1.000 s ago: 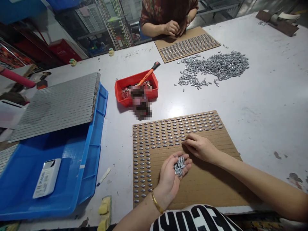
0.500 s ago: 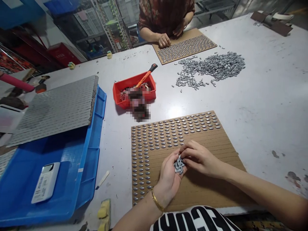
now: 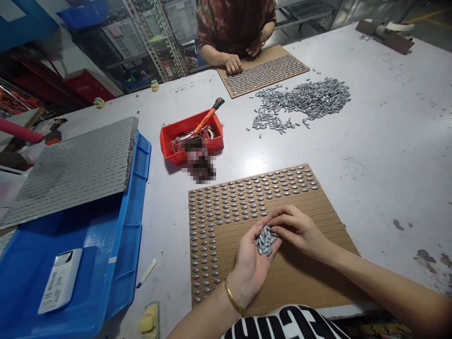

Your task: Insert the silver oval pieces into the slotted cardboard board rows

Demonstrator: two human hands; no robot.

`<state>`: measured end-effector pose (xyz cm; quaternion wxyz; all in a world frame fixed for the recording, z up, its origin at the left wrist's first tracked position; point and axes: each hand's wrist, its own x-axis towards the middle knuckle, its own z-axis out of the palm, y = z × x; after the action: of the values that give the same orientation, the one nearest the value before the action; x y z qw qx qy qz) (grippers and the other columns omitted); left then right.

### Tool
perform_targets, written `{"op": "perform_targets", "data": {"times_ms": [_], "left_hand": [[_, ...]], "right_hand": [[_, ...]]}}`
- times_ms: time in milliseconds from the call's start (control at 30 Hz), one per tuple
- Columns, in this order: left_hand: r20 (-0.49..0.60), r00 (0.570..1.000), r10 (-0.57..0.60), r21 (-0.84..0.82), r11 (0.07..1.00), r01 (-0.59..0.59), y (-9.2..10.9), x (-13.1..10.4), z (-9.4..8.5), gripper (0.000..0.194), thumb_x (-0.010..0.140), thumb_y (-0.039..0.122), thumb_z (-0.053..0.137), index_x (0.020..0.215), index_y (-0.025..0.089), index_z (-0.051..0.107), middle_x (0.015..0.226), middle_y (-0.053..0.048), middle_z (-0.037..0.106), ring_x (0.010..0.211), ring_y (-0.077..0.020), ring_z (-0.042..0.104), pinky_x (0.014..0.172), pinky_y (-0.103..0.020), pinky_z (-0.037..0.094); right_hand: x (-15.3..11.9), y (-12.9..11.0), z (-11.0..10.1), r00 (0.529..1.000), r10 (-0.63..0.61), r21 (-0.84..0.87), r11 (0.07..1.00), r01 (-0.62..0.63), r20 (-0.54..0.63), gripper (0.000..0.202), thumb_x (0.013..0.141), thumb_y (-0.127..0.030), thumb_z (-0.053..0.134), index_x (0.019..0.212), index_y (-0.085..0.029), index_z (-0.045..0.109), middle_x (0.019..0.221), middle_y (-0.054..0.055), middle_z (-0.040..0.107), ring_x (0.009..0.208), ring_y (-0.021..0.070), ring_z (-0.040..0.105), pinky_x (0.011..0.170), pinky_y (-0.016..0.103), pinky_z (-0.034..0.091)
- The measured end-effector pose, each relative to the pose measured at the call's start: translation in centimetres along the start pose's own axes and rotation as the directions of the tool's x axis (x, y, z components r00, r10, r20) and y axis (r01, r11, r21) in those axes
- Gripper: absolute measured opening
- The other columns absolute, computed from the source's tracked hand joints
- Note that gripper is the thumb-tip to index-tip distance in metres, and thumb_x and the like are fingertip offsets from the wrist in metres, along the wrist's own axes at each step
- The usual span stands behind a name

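A heap of small silver almond-shaped pieces point(image 3: 266, 240) rests in my left hand point(image 3: 250, 256), which is cupped palm up over a brown cardboard sheet point(image 3: 240, 249). My right hand point(image 3: 300, 230) comes in from the right, its thumb and fingers pinched at the heap's edge and touching the pieces. Whatever lies between those fingertips is mostly hidden. Rows of the same silver pieces point(image 3: 226, 197) cover the sheet's far side and run down its left side. Bare ribbed cardboard shows around both hands.
Loose silver pieces point(image 3: 325, 96) are piled farther back, near another person's hands point(image 3: 233, 64) and second filled sheet point(image 3: 268, 73). A red bin point(image 3: 165, 143) holds an orange-handled tool point(image 3: 206, 120). At left, a blue crate point(image 3: 122, 254) carries stacked grey sheets point(image 3: 84, 160) and a white box point(image 3: 61, 280).
My right fingers have shifted slightly back from the palm, and my left palm has opened a little, showing more of the heap. The whole view has moved slightly.
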<state>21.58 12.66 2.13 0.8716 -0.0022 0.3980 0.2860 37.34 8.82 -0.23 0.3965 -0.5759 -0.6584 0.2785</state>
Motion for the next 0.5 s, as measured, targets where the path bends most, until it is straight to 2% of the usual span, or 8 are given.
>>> {"op": "perform_targets", "data": {"times_ms": [167, 267, 367, 433, 500], "left_hand": [[-0.004, 0.999, -0.043, -0.003, 0.999, 0.043, -0.2, 0.1, -0.2, 0.026, 0.081, 0.019, 0.057, 0.103, 0.012, 0.068, 0.105, -0.011, 0.069, 0.094, -0.0184, 0.063, 0.089, -0.033, 0.050], [0.015, 0.998, -0.067, 0.019, 0.998, 0.067, -0.6, 0.2, -0.5, 0.026, 0.081, 0.021, 0.057, 0.103, 0.011, 0.068, 0.106, -0.012, 0.068, 0.097, -0.0190, 0.062, 0.089, -0.032, 0.049], [0.017, 0.998, -0.056, 0.063, 0.997, 0.054, -0.8, 0.4, -0.8, 0.026, 0.082, 0.021, 0.057, 0.104, 0.011, 0.069, 0.106, -0.011, 0.068, 0.097, -0.0187, 0.062, 0.087, -0.032, 0.049], [0.013, 0.999, -0.045, 0.067, 0.997, 0.044, -0.9, 0.4, -0.7, 0.026, 0.081, 0.020, 0.058, 0.103, 0.011, 0.069, 0.105, -0.011, 0.069, 0.095, -0.0183, 0.062, 0.087, -0.032, 0.050], [0.009, 0.999, -0.053, 0.051, 0.997, 0.053, -0.8, 0.4, -0.6, 0.024, 0.081, 0.019, 0.059, 0.100, 0.010, 0.070, 0.103, -0.011, 0.069, 0.093, -0.0180, 0.062, 0.089, -0.033, 0.050]], "right_hand": [[-0.2, 0.1, -0.9, 0.983, -0.136, -0.046, 0.989, 0.143, 0.119, 0.025, 0.091, -0.018, 0.052, 0.113, -0.024, 0.062, 0.105, 0.010, 0.062, 0.097, 0.0220, 0.057, 0.082, 0.038, 0.051], [0.0, 0.1, -1.4, 0.965, -0.174, -0.068, 0.979, 0.190, 0.198, 0.020, 0.092, -0.018, 0.050, 0.107, -0.022, 0.062, 0.098, 0.009, 0.063, 0.089, 0.0198, 0.057, 0.076, 0.034, 0.050], [0.1, 0.2, -1.6, 0.941, -0.210, -0.176, 0.949, 0.261, 0.264, 0.019, 0.092, -0.014, 0.045, 0.097, -0.019, 0.063, 0.086, 0.008, 0.063, 0.078, 0.0185, 0.055, 0.068, 0.033, 0.047], [0.0, 0.3, -1.6, 0.924, -0.237, -0.260, 0.912, 0.318, 0.300, 0.023, 0.091, -0.011, 0.043, 0.100, -0.018, 0.063, 0.086, 0.009, 0.064, 0.077, 0.0189, 0.054, 0.068, 0.033, 0.047], [-0.1, 0.6, -1.7, 0.910, -0.260, -0.292, 0.887, 0.358, 0.324, 0.028, 0.090, -0.010, 0.043, 0.109, -0.019, 0.061, 0.094, 0.010, 0.065, 0.081, 0.0197, 0.055, 0.071, 0.034, 0.048]]}}
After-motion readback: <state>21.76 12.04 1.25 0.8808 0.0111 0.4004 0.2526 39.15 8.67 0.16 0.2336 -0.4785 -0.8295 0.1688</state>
